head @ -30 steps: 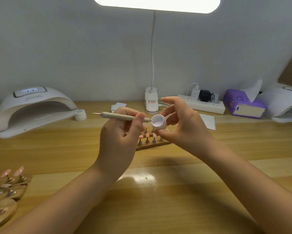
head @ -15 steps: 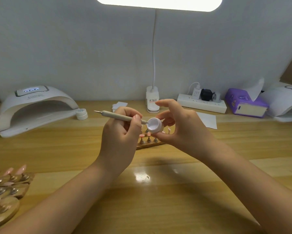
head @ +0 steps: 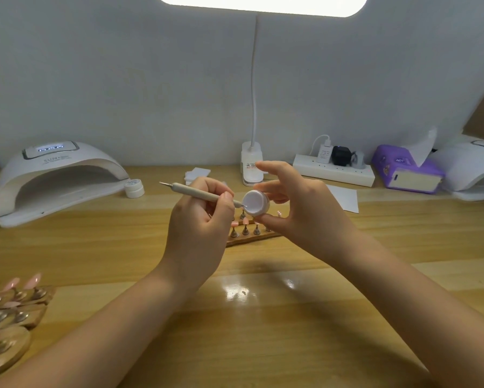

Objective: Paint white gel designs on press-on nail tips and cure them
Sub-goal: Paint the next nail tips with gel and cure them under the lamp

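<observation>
White gel filled the small round white jar point(head: 255, 203), which the right hand point(head: 302, 211) pinched between thumb below and fingers behind, tilted so its open mouth faced the other hand. The left hand point(head: 200, 228) gripped a slim beige dotting pen with metal points at both ends point(head: 204, 194), fingers curled round the shaft, and the pen's near point touched the left edge of the gel surface. Both hands hung above the light wooden table point(head: 263, 331).

Just below and behind the jar stood a narrow wooden strip holding pink press-on nail tips on small metal stands point(head: 246, 232), partly hidden by the hands. More pink nail tips on wooden holders point(head: 11, 306) lay at the near left edge of the table. A white arched curing lamp with a lit display point(head: 53, 177) sat at the far left, with a small white lidded pot point(head: 134, 187) just beside its right foot. White square pads point(head: 197, 175) lay near the white clip base of a desk lamp point(head: 251, 166). Further right were a white power strip with plugs point(head: 333, 170), a white paper sheet point(head: 344, 197), a purple tissue box point(head: 406, 172) and a second white curing lamp point(head: 473, 169).
</observation>
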A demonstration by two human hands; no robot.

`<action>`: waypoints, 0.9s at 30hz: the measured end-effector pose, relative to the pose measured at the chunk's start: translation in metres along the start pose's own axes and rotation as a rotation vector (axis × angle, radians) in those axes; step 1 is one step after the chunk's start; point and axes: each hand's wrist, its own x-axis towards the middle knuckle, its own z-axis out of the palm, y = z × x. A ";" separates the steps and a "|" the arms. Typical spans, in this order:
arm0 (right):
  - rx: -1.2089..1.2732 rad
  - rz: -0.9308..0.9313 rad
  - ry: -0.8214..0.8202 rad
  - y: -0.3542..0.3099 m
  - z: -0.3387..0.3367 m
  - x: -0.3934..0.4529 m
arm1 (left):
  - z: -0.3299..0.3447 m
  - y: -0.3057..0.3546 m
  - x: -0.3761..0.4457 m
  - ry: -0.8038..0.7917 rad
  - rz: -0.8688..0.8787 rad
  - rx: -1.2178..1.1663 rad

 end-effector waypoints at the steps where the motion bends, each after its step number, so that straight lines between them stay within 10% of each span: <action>1: -0.001 -0.003 -0.003 -0.001 0.000 0.000 | 0.000 0.000 0.000 0.000 0.005 0.000; 27: -0.013 0.007 0.006 0.002 -0.001 0.000 | 0.001 -0.003 -0.002 -0.034 0.015 0.074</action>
